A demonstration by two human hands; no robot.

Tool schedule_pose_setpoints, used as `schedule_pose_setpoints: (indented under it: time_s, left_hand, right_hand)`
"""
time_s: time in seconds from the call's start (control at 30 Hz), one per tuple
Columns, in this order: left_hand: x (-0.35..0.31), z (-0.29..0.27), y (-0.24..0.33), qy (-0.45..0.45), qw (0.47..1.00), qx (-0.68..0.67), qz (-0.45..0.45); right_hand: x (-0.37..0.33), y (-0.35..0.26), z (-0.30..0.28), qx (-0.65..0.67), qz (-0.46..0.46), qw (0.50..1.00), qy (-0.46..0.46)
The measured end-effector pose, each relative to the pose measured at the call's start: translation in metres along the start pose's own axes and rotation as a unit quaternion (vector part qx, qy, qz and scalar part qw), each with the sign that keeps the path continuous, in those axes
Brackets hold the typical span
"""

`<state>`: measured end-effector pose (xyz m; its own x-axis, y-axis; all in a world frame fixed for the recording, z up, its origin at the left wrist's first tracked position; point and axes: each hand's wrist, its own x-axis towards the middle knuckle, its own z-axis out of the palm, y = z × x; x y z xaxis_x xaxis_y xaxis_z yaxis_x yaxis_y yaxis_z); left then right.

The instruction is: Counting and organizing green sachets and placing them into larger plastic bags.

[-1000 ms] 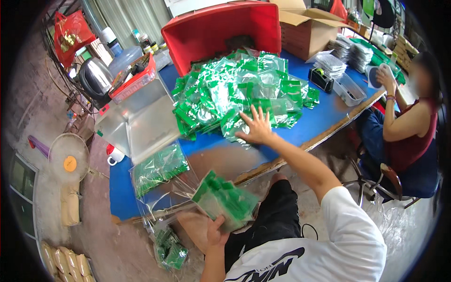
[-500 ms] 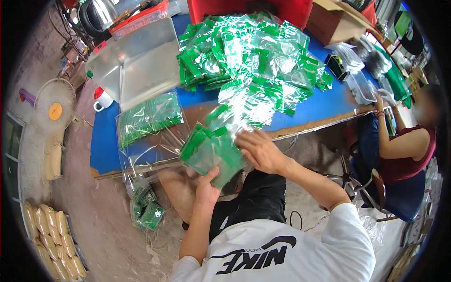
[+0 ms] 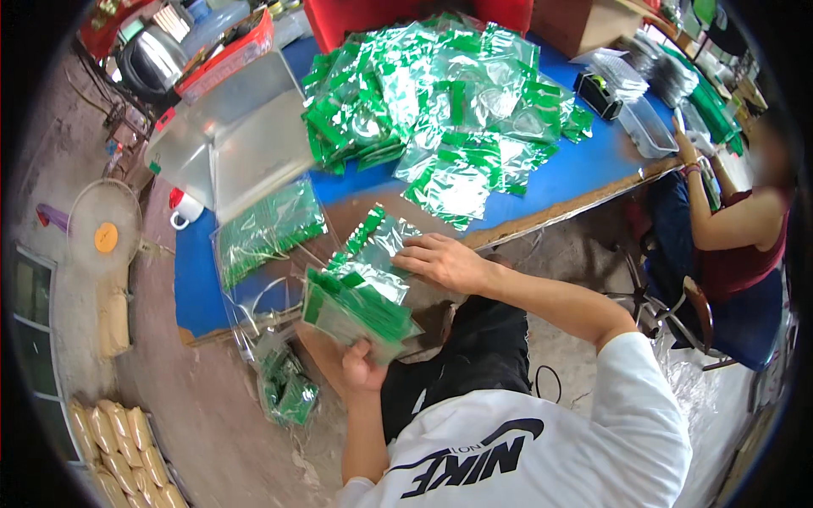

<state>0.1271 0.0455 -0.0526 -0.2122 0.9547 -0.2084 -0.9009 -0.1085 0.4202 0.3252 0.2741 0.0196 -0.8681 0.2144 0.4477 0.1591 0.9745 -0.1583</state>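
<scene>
My left hand (image 3: 364, 366) is closed on the lower end of a fanned stack of flat clear plastic bags with green ends (image 3: 356, 309), above my lap. Just beyond the stack, another shiny green-edged plastic bag (image 3: 377, 254) overlaps it by the table edge. The fingers of my right hand (image 3: 445, 262) grip that bag's right side, the thumb hidden beneath. Farther back, a big loose heap of the same bags (image 3: 440, 102) covers the middle of the blue table (image 3: 542, 182). A large clear bag packed with green-edged bags (image 3: 271, 229) lies to the left.
A metal tray (image 3: 262, 144), a white mug (image 3: 186, 209) and a kettle (image 3: 152, 61) are at the left. A red bin (image 3: 339, 19) stands behind the heap. To the right are a tape dispenser (image 3: 597, 95), a clear plastic container (image 3: 648, 129) and a seated person (image 3: 737, 229).
My right hand has moved left with a bag from the near side of the heap toward the stack. My left hand has lowered and tilted the stack, which now fans out.
</scene>
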Motion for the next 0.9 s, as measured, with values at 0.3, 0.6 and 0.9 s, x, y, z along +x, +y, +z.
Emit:
schedule_pose_setpoints:
  time_s: [0.3,0.6,0.9]
  left_hand:
    - [0.024,0.050,-0.012,0.096,0.991,0.093,-0.019]
    - [0.030,0.076,-0.024,0.107,0.984,0.145,-0.010]
    - [0.037,0.079,-0.027,0.073,0.984,0.161,-0.008]
  right_hand:
    - [0.012,-0.038,-0.054,0.082,0.115,0.959,0.245]
    - [-0.005,-0.024,-0.049,0.108,0.226,0.959,0.134]
    - [-0.028,-0.001,-0.047,0.203,0.101,0.970,-0.085]
